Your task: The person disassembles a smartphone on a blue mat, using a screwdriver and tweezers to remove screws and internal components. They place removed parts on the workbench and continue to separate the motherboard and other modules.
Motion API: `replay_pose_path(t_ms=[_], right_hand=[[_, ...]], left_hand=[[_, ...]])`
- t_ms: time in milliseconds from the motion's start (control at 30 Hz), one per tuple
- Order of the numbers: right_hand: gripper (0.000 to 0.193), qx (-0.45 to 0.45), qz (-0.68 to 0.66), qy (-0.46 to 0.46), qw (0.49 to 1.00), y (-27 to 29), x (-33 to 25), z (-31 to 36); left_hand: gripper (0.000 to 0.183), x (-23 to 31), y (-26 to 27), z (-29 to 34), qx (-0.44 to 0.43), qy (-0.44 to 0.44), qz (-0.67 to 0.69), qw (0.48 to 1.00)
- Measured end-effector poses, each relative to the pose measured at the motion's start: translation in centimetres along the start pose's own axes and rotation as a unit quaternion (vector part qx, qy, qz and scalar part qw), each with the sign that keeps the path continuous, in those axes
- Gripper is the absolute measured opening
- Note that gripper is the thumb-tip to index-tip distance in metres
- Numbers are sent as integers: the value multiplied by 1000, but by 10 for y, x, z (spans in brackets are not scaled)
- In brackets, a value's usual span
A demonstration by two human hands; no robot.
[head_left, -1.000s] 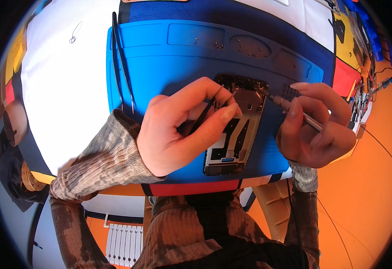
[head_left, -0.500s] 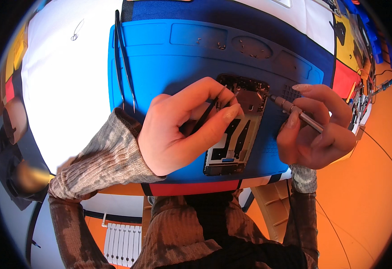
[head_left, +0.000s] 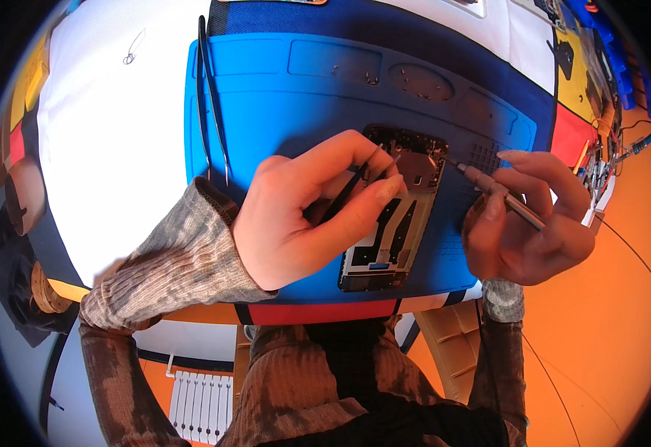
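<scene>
- Phone (head_left: 398, 223): lies opened on the blue mat (head_left: 288, 89), far end angled slightly to the right, its left side partly under my left hand (head_left: 295, 216).
- Handling: I judge the unit light, stiff along the frame and fragile inside. Bare internal parts should bear no pressure; smooth edges may slip.
- Hold point: best taken by the outer edges at the near end, away from the exposed parts at the far end.
- Left-hand fingers: pinched narrow around dark tweezers (head_left: 345, 195), tips over the far part of the phone. I cannot tell whether the tips grip anything.
- Right hand (head_left: 526, 238): thumb and fingers closed around a slim grey screwdriver (head_left: 480, 179), tip at the phone's far right corner. Contact cannot be confirmed.
- Surroundings: a second pair of tweezers (head_left: 202, 41) lies along the mat's left edge; tiny screw-like pieces (head_left: 372, 78) sit in its far recesses. A thin wire loop (head_left: 130, 56) rests on white cloth (head_left: 117, 149).
- Obstruction: my left hand blocks access from the left; loose small pieces could scatter if the mat is jolted.
</scene>
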State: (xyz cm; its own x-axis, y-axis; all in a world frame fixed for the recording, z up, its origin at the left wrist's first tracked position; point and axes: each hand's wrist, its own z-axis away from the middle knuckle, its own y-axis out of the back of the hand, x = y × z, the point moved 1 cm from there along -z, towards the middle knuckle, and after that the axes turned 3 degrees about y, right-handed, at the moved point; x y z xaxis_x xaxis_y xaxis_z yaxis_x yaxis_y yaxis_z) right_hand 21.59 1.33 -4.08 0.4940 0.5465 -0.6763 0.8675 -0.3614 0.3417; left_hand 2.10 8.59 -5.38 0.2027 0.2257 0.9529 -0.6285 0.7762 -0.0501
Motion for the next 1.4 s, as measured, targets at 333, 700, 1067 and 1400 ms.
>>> replay_pose_path(t_ms=[333,700,1067,1400], right_hand=[[35,-15,1,-24,1000,-2,2,-3],[38,22,-6,-52,998,5,-6,-1],[36,18,-137,-185,973,6,-15,0],[31,67,-151,-234,958,10,-13,-8]], left_hand=[[11,0,3,-1,-29,-15,-30,999],[13,-1,3,-2,-34,-46,-72,996],[27,2,-3,-2,-12,-75,-136,988],[11,1,-4,-1,-3,-80,-164,983]])
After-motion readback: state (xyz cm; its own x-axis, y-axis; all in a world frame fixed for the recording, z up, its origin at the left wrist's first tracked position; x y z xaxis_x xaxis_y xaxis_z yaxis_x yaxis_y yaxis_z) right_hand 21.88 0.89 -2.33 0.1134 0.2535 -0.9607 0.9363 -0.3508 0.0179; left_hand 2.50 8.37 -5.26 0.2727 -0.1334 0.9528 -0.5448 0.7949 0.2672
